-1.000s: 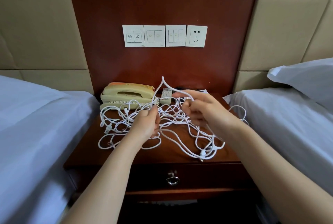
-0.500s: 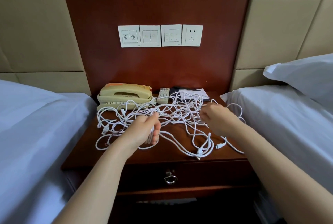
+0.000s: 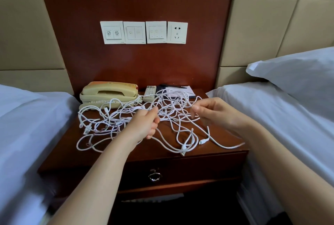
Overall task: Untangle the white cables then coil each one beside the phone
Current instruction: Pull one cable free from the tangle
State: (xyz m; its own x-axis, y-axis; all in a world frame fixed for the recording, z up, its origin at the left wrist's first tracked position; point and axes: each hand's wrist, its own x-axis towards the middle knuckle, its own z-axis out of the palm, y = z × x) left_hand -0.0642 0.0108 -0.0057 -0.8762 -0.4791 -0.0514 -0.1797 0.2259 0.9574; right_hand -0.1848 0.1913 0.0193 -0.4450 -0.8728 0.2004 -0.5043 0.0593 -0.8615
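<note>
The cables [image 3: 110,120] lie as one tangle on the nightstand [image 3: 59,150], spreading from just in front of the phone [image 3: 108,92] out to its right. The left hand [image 3: 144,125], the nearer one to the phone, grips a bunch of strands in curled fingers. The right hand [image 3: 211,112], farther right of the phone, pinches a single strand. The stretch between them runs sideways, parallel to the phone's front, so drawing the hands apart along that line seems the likely move.

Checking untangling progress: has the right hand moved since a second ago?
Yes. The right hand moved right and nearer the person, clear of the notepad it covered before.
</note>
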